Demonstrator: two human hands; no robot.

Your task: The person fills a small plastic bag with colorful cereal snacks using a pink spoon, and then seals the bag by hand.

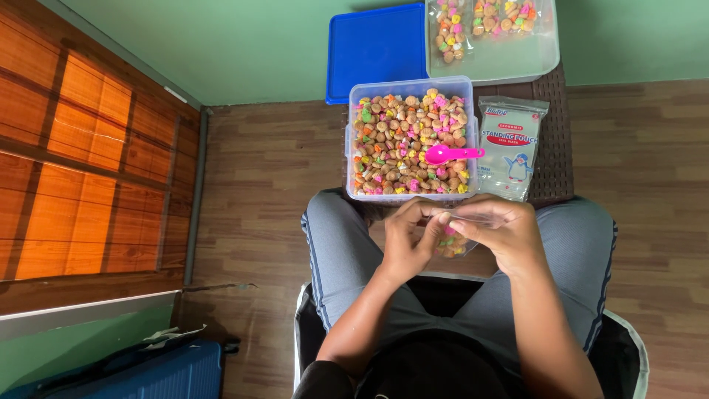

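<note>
Both hands, left hand (406, 240) and right hand (502, 233), are pinching the top of a small filled pouch (452, 244), apparently sealing it; the fingers are gripping its edge. Pressing along the strip looks next.

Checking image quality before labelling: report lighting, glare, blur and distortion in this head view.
Head view: soft, even daylight; wide-angle bending at the door edge; mild glare on the pouch pack; left hand and right hand slightly soft around the small clear bag.

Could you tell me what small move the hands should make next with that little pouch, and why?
Probably run the fingertips along the top edge to press it shut: the left hand and right hand both pinch the mouth of the small clear pouch, which already holds some sweets.
</note>
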